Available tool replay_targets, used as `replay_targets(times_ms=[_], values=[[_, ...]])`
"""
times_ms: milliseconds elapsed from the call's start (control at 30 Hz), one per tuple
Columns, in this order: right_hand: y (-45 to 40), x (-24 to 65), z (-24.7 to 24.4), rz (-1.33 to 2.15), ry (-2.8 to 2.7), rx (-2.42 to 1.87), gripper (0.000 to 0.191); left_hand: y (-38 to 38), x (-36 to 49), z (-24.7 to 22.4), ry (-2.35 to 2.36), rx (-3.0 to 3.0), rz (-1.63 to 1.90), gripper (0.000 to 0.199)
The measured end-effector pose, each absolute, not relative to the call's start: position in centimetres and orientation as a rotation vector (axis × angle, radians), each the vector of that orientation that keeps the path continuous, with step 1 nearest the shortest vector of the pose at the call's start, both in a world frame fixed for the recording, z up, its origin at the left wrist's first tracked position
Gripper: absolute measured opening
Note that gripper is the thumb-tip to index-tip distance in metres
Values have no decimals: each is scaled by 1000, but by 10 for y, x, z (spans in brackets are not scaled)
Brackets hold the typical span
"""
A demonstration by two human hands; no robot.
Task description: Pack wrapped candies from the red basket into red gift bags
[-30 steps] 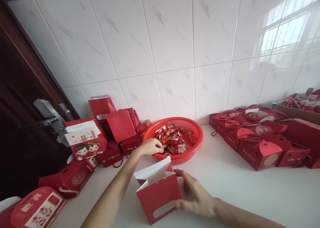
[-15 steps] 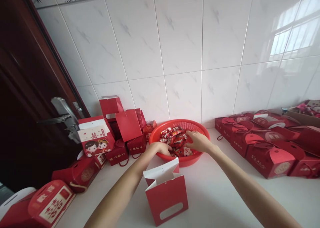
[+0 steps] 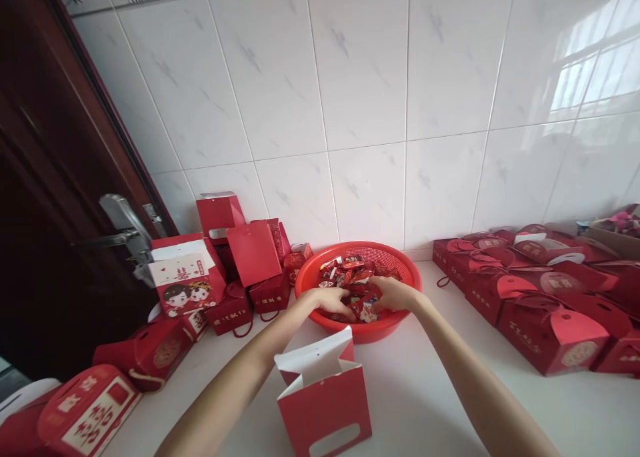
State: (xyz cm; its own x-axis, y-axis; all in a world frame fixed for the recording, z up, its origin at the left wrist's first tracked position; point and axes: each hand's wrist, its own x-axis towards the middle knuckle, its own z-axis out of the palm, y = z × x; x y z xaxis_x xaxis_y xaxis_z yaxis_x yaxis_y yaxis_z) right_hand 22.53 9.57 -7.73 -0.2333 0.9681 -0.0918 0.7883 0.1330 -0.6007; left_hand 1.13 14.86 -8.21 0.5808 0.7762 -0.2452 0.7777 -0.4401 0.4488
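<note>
A red plastic basket [image 3: 303,280] with a perforated wall holds a heap of small wrapped candies [image 3: 363,280] in red and patterned wrappers. My left hand [image 3: 336,301] reaches in from the left, its fingertips partly hidden among the candies. From the right, my right hand [image 3: 393,293] dips into the same heap, thumb and fingers apart and curved over some packets. The two hands face each other with candies between them. In front of the basket stands an upright red paper gift box [image 3: 325,403], its top open and its inside white.
Red gift boxes [image 3: 540,323] stand in rows at the right. More red boxes [image 3: 255,253] are stacked on the left, beside a dark door with a metal handle [image 3: 123,227]. A white tiled wall [image 3: 365,190] rises behind the white tabletop [image 3: 415,390].
My right hand has moved lower and closer to my left hand, over the candies. My left hand has shifted slightly right and its fingers show more. The camera view has shifted slightly.
</note>
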Motion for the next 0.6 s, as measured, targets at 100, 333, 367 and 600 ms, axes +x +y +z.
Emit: replay_targets(times_ms=[100, 333, 367, 600], values=[[99, 228, -82, 835, -1990, -1662, 39, 145, 15, -77, 1251, 2237, -39, 73], [108, 236, -87, 898, -1611, -1391, 25, 145, 20, -76, 1151, 1989, 404, 83], [111, 237, -88, 893, -1538, -1360, 26, 145, 19, -77, 1161, 1962, 442, 87], [114, 239, -90, 904, -1259, -1248, 50, 141, 20, -77, 1112, 1910, 483, 89]])
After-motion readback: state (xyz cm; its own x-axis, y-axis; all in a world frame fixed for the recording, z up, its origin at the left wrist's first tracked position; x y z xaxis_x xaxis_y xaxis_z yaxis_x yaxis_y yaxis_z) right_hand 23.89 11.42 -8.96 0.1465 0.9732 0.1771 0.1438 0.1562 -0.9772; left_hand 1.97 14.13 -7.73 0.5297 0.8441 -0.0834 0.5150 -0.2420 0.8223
